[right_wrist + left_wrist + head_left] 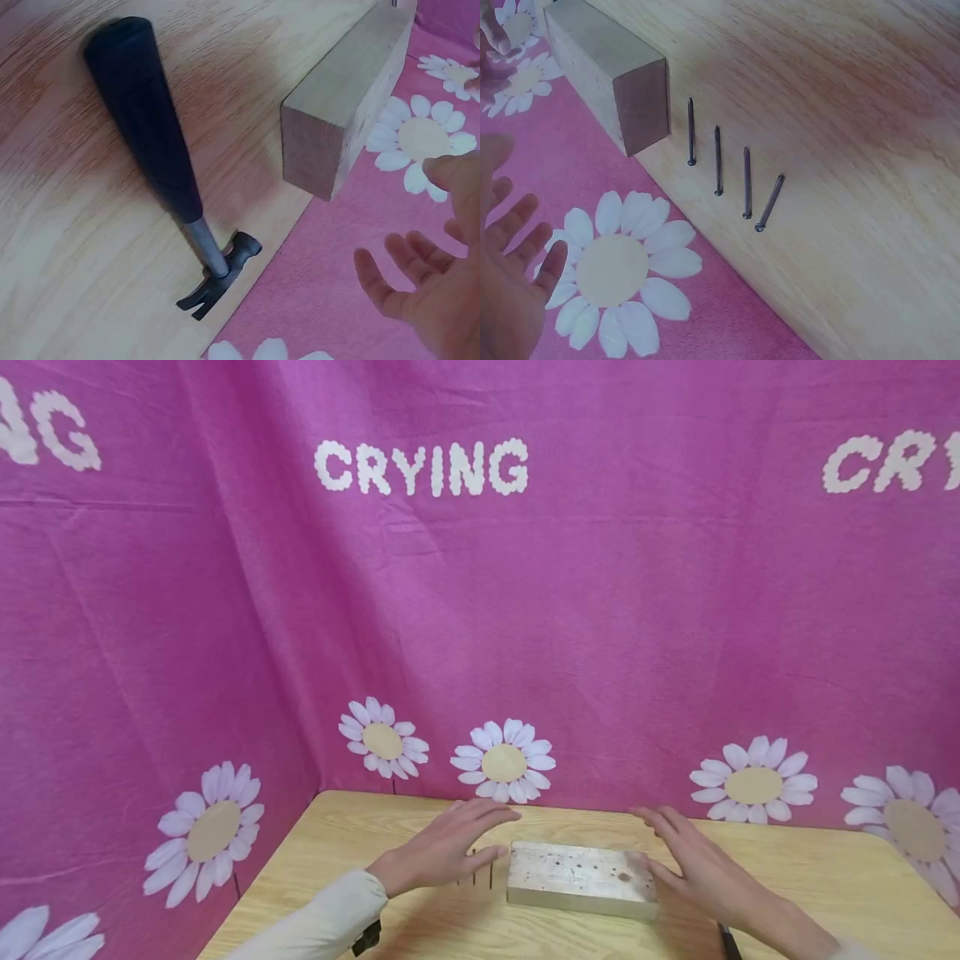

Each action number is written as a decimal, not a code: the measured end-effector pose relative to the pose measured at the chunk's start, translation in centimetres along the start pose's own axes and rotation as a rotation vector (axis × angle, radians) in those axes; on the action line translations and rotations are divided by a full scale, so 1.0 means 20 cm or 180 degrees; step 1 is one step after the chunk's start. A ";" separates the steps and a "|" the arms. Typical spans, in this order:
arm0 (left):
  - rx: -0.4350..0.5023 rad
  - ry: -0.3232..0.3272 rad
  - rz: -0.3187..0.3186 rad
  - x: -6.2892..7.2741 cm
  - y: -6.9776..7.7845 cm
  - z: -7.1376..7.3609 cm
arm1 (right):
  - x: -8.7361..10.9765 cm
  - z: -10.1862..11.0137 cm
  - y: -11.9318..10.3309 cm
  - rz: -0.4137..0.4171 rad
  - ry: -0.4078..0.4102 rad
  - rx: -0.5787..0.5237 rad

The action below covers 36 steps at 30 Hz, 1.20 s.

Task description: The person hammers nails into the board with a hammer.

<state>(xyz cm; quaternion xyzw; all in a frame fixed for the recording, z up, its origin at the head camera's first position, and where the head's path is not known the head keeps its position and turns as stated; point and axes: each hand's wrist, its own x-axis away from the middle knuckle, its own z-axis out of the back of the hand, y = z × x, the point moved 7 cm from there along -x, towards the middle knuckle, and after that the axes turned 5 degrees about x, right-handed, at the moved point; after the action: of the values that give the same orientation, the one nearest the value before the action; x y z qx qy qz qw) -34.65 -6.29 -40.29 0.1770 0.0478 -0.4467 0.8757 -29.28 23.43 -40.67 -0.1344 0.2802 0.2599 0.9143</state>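
Observation:
A rectangular wooden block [572,878] with small dark holes in its top lies on the table between both hands. My left hand [444,850] hovers off its left end, fingers stretched out and holding nothing. Several loose nails [718,161] lie side by side left of the block, partly hidden under that hand in the head view. On the other side, my right hand [701,870] is held by the block's right end with its fingers apart and nothing in them. A claw hammer [150,124] with a black grip rests to the right of the block.
The light wood-grain table [300,852] reaches back to a pink cloth [600,610] printed with daisies and white lettering. Another side of this cloth stands along the table's left edge. A dark band [367,937] sits at the left wrist.

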 end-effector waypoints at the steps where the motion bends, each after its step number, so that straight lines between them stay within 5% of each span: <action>1: 0.0005 0.0041 0.0008 0.00 0.00 0.00 | 0.00 0.00 0.01 -0.0046 -0.0008 -0.0010; 19: 0.0232 0.0243 0.0531 0.02 -0.13 -0.10 | 0.15 -0.08 0.22 -0.0634 -0.0305 0.0032; 29: 0.0425 0.0179 0.0747 0.02 -0.21 -0.21 | 0.27 -0.18 0.36 -0.1666 -0.1431 -0.0443; 36: 0.0439 0.0351 0.0877 0.03 -0.24 -0.25 | 0.36 -0.22 0.36 -0.2080 -0.1776 -0.0577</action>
<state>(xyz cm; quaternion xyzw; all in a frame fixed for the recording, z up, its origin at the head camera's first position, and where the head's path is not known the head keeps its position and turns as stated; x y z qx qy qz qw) -37.88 -7.59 -46.29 0.2657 0.0403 -0.3142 0.9105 -30.06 30.60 -49.12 -0.2204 -0.0586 0.0069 0.9736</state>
